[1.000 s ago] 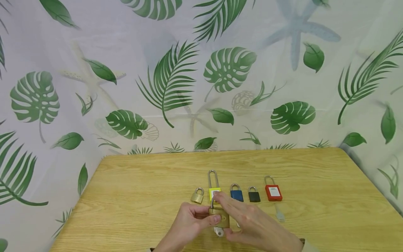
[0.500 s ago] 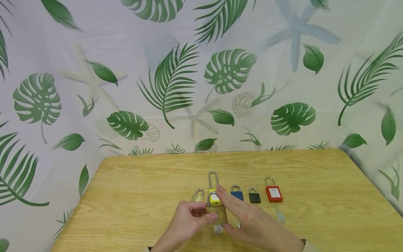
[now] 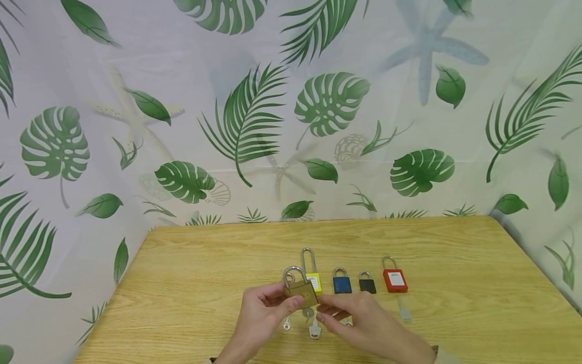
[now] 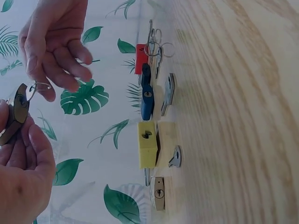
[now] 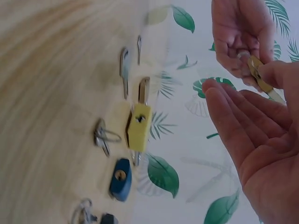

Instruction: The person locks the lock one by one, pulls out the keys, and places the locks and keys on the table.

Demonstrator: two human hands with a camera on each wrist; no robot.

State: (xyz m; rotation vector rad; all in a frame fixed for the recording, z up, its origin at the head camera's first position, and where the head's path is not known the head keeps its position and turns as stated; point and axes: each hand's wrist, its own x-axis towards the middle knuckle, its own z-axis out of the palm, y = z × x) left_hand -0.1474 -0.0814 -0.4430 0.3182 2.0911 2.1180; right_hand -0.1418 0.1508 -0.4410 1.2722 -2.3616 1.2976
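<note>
My left hand (image 3: 263, 308) grips a brass padlock (image 3: 301, 293), thumb across its face, with the steel shackle up and the body tilted. In the left wrist view a key with a ring (image 4: 33, 89) sits at the bottom of the padlock. My right hand (image 3: 359, 316) is beside it, index fingertip close to the padlock's lower corner. Its fingers are loosely extended with nothing gripped in them, as the right wrist view shows. Behind the held padlock is a yellow padlock (image 3: 313, 283), and a smaller brass padlock (image 4: 159, 192) is partly hidden in the head view.
To the right on the wooden table (image 3: 204, 263) stand a blue padlock (image 3: 342, 284), a black padlock (image 3: 368, 286) and a red padlock (image 3: 395, 280). Several keys lie in front, including a key (image 3: 314, 331) near my hands and a key (image 3: 404, 314) below the red padlock.
The left hand has moved slightly left and up and tilted the padlock. The right hand's fingers have come down from the shackle to the padlock's lower edge.
</note>
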